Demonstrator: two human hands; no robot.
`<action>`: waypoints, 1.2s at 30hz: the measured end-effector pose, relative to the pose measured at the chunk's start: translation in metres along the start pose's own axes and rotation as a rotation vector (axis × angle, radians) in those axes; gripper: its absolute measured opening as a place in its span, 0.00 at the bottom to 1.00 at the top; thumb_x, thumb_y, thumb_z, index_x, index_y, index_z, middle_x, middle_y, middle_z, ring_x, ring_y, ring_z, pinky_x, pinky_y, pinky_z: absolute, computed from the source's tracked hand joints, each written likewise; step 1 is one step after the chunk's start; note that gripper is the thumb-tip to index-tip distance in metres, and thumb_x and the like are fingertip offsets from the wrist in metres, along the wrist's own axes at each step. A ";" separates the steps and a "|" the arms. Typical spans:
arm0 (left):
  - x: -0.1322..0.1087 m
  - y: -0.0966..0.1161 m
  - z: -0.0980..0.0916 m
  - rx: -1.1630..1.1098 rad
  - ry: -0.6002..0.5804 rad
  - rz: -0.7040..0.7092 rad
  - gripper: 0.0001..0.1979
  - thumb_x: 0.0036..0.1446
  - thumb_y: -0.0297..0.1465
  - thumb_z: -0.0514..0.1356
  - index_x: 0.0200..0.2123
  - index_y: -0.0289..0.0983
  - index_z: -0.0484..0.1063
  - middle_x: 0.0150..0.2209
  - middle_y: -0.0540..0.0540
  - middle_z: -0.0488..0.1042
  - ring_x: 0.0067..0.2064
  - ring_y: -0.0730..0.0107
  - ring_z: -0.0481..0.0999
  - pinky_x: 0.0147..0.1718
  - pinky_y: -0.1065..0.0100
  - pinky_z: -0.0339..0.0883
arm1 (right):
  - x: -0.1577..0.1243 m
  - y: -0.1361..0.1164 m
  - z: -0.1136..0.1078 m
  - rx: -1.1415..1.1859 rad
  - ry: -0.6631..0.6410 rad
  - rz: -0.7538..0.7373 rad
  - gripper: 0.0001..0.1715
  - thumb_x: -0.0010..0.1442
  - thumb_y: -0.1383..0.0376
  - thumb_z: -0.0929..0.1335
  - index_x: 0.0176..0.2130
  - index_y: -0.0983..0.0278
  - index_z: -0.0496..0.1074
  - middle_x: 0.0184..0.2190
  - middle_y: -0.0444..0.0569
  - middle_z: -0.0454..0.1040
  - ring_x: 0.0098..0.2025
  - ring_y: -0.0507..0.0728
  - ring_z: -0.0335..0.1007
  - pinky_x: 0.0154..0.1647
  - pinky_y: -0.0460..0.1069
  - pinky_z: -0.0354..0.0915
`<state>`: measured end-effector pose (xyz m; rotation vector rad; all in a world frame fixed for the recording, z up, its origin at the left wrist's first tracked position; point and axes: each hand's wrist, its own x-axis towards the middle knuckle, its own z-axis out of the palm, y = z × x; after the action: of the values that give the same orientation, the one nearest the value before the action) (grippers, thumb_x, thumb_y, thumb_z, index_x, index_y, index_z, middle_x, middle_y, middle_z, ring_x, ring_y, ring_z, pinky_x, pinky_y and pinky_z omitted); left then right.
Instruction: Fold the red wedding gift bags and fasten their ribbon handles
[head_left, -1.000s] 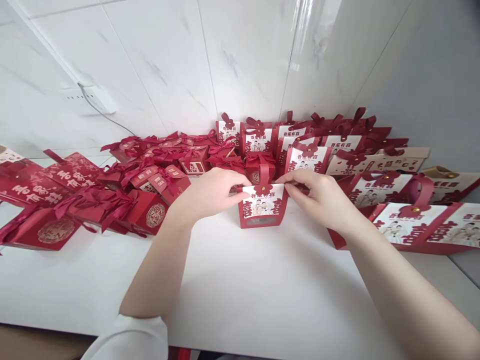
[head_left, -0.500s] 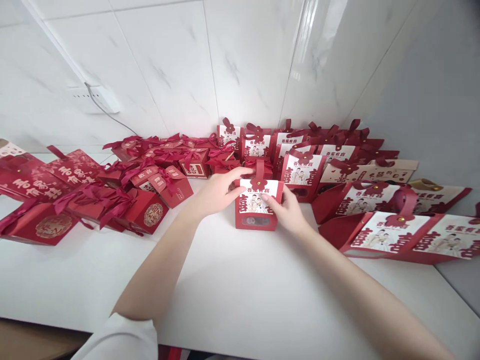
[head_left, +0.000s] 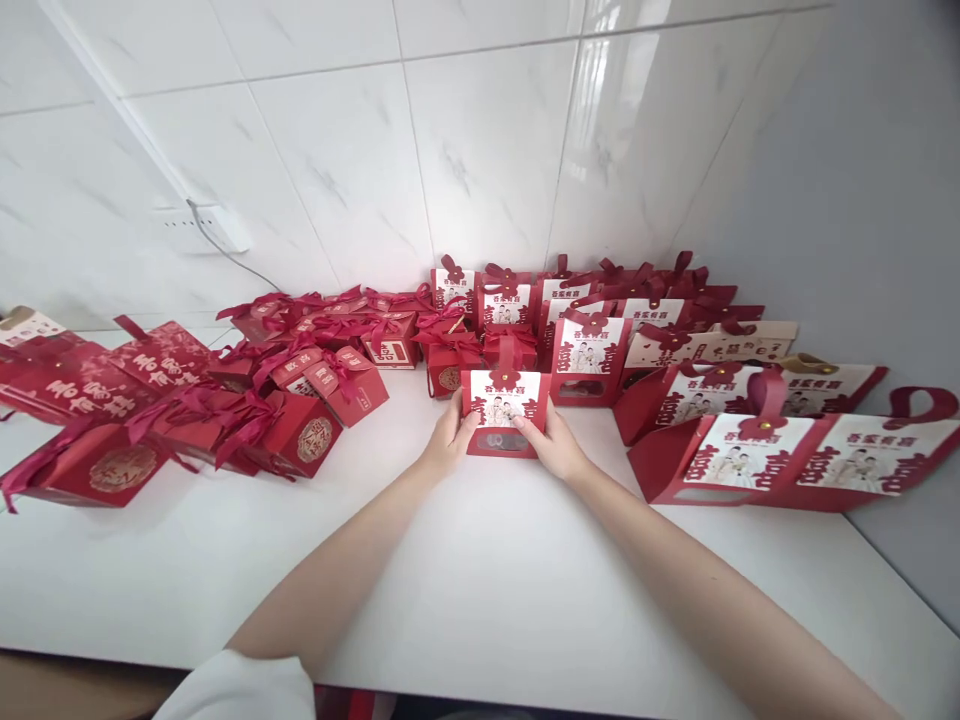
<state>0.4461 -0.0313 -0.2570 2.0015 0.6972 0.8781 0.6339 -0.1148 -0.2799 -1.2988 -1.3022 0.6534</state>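
A red gift box (head_left: 501, 445) with a white printed front, a small clear window and a ribbon loop at the top stands upright in the middle of the white table (head_left: 480, 590). My left hand (head_left: 450, 435) grips its left side, the thumb on the front edge. On the opposite side my right hand (head_left: 555, 440) holds it, thumb laid across the lower front. The other fingers of both hands are partly hidden behind the box. Just behind it sits a small ribbon-tied red box (head_left: 510, 343), and a similar windowed box (head_left: 591, 355) stands to the right.
Ribbon-tied red boxes (head_left: 300, 430) cluster at the left, beside flat-fronted red boxes (head_left: 161, 355). Rows of handled gift boxes (head_left: 750, 450) fill the right. A tiled wall (head_left: 322, 170) with a socket (head_left: 202, 230) and cable rises behind; a grey wall (head_left: 862, 200) bounds the right.
My left hand has come down from the box's top left to its lower left side. My right hand has slid lower on the right side. The camera view has shifted slightly.
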 end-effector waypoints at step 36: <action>0.007 -0.022 -0.004 -0.463 -0.045 -0.133 0.22 0.63 0.41 0.56 0.58 0.39 0.65 0.59 0.42 0.70 0.59 0.56 0.70 0.54 0.61 0.66 | -0.022 -0.015 -0.004 -0.186 0.141 -0.105 0.08 0.68 0.58 0.62 0.39 0.59 0.63 0.37 0.47 0.68 0.39 0.57 0.65 0.42 0.51 0.62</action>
<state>0.4436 -0.0132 -0.2719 1.5402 0.5361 0.8253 0.6279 -0.1402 -0.2726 -1.3894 -1.3282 0.3672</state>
